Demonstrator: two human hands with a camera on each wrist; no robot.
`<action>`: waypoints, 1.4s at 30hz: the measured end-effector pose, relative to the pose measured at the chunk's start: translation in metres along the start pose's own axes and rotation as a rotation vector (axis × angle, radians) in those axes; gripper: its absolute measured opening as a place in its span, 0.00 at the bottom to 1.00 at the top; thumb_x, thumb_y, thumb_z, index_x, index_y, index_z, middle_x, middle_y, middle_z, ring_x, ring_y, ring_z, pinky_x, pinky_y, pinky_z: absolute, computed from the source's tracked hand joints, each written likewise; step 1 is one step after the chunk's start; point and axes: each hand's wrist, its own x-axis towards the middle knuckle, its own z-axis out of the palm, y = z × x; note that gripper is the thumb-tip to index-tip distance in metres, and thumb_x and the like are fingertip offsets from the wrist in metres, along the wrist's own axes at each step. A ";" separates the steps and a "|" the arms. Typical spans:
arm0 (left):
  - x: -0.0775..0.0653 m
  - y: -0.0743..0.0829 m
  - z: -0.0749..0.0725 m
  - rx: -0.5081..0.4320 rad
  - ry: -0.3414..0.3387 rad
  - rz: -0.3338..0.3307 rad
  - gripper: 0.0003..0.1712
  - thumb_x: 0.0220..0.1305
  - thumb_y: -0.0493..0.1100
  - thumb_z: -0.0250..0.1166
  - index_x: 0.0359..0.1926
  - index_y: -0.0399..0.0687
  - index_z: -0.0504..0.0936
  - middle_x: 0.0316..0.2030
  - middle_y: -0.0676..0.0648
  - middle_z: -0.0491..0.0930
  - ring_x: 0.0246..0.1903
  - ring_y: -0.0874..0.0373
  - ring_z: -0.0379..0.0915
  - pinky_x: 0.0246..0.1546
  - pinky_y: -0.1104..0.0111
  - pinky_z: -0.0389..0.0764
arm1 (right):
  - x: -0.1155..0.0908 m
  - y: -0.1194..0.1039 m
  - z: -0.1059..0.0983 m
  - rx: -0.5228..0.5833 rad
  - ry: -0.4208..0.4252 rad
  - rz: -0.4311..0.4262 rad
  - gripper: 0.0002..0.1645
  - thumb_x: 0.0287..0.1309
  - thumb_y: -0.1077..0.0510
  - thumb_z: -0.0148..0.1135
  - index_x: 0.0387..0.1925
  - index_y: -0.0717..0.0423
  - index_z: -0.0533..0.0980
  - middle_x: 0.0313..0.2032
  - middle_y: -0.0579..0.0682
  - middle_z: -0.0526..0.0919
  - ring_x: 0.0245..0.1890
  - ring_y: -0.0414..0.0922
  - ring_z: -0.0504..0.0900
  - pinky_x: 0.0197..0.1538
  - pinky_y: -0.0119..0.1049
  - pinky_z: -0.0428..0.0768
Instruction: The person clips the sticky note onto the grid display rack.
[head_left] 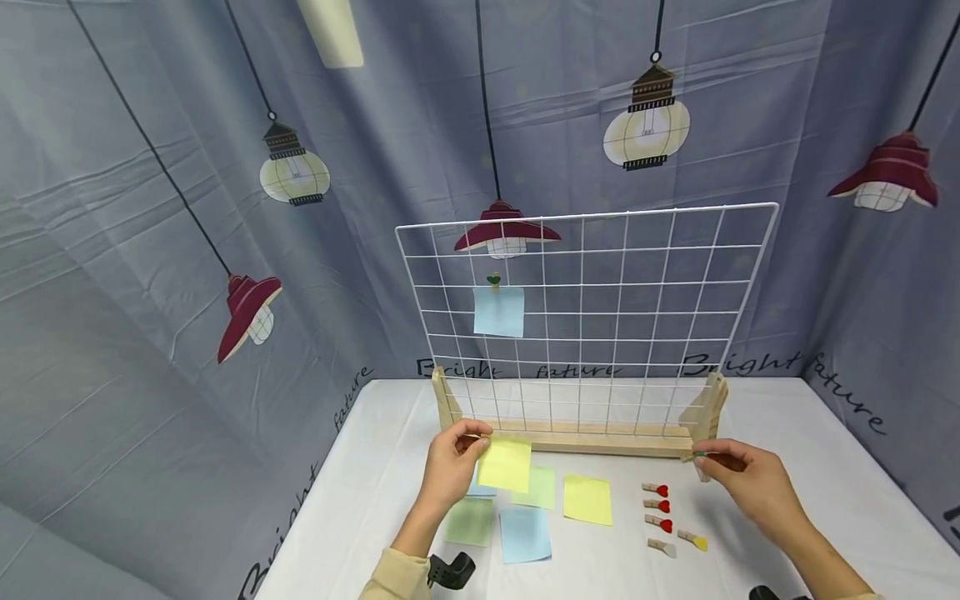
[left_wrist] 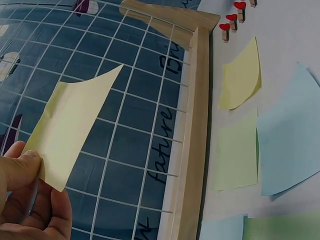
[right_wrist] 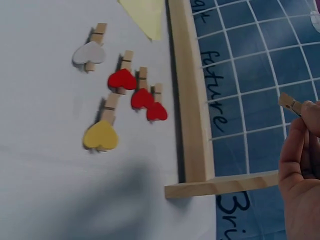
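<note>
Between thumb and fingers my left hand [head_left: 448, 467] pinches a yellow sticky note [head_left: 505, 464] by its edge, raised in front of the grid's lower left. In the left wrist view the note [left_wrist: 75, 122] curls at one corner. My right hand [head_left: 750, 483] pinches a small wooden clothespin [right_wrist: 290, 103] near the right foot of the stand; its head is mostly hidden by the fingers, with a bit of green showing in the head view. A white wire grid panel [head_left: 600, 285] stands upright in a wooden base [head_left: 600, 440]. On it a green-heart clothespin [head_left: 493, 281] holds a blue note [head_left: 498, 312].
On the white table lie a yellow note [head_left: 587, 500], a light green note [head_left: 536, 487], a green note [head_left: 469, 522] and blue notes [head_left: 525, 536]. Red-heart clothespins [head_left: 657, 506], a yellow-heart one [head_left: 693, 541] and a white-heart one [head_left: 662, 547] lie at the right. A printed curtain [head_left: 360, 275] hangs behind.
</note>
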 end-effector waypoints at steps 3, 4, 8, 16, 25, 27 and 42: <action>0.002 0.002 0.000 -0.005 0.000 -0.003 0.07 0.66 0.33 0.69 0.41 0.48 0.87 0.41 0.46 0.87 0.36 0.59 0.80 0.38 0.74 0.79 | 0.003 -0.006 -0.005 -0.021 0.008 -0.020 0.20 0.68 0.54 0.68 0.55 0.61 0.83 0.47 0.55 0.89 0.36 0.18 0.77 0.37 0.23 0.80; 0.003 0.003 0.000 -0.010 0.000 -0.002 0.06 0.66 0.33 0.69 0.41 0.48 0.87 0.41 0.46 0.87 0.37 0.59 0.80 0.38 0.74 0.79 | 0.004 -0.009 -0.007 -0.023 0.008 -0.024 0.20 0.68 0.54 0.68 0.55 0.61 0.83 0.49 0.58 0.88 0.37 0.17 0.75 0.37 0.22 0.80; 0.004 0.007 0.001 -0.029 -0.002 -0.003 0.07 0.66 0.33 0.69 0.41 0.48 0.87 0.42 0.46 0.87 0.37 0.58 0.80 0.37 0.74 0.79 | 0.007 -0.017 -0.012 -0.018 0.009 -0.051 0.19 0.68 0.55 0.67 0.55 0.62 0.83 0.48 0.58 0.89 0.37 0.16 0.75 0.37 0.20 0.79; 0.008 0.017 0.003 -0.058 -0.004 0.015 0.06 0.65 0.33 0.69 0.40 0.47 0.87 0.42 0.44 0.87 0.38 0.55 0.81 0.37 0.74 0.80 | 0.010 -0.033 -0.018 -0.005 0.038 -0.129 0.20 0.70 0.53 0.66 0.58 0.59 0.83 0.46 0.33 0.87 0.39 0.15 0.74 0.37 0.20 0.80; 0.013 0.025 0.004 -0.069 0.000 0.035 0.05 0.65 0.32 0.69 0.38 0.46 0.87 0.38 0.43 0.87 0.36 0.59 0.81 0.36 0.73 0.81 | 0.013 -0.054 -0.019 -0.062 -0.014 -0.137 0.20 0.72 0.53 0.63 0.60 0.57 0.81 0.55 0.62 0.86 0.40 0.13 0.72 0.40 0.19 0.78; 0.014 0.027 0.006 -0.082 0.002 0.037 0.04 0.64 0.32 0.70 0.38 0.45 0.87 0.38 0.42 0.87 0.36 0.58 0.82 0.37 0.73 0.82 | 0.013 -0.058 -0.019 -0.062 -0.027 -0.147 0.19 0.72 0.53 0.63 0.59 0.56 0.82 0.55 0.61 0.86 0.40 0.14 0.73 0.40 0.21 0.79; 0.016 0.039 0.012 -0.119 -0.003 0.049 0.04 0.65 0.36 0.71 0.40 0.47 0.89 0.41 0.44 0.89 0.39 0.56 0.85 0.40 0.71 0.85 | 0.021 -0.091 -0.025 -0.055 -0.056 -0.248 0.21 0.72 0.49 0.62 0.61 0.52 0.82 0.53 0.56 0.88 0.41 0.21 0.78 0.42 0.24 0.81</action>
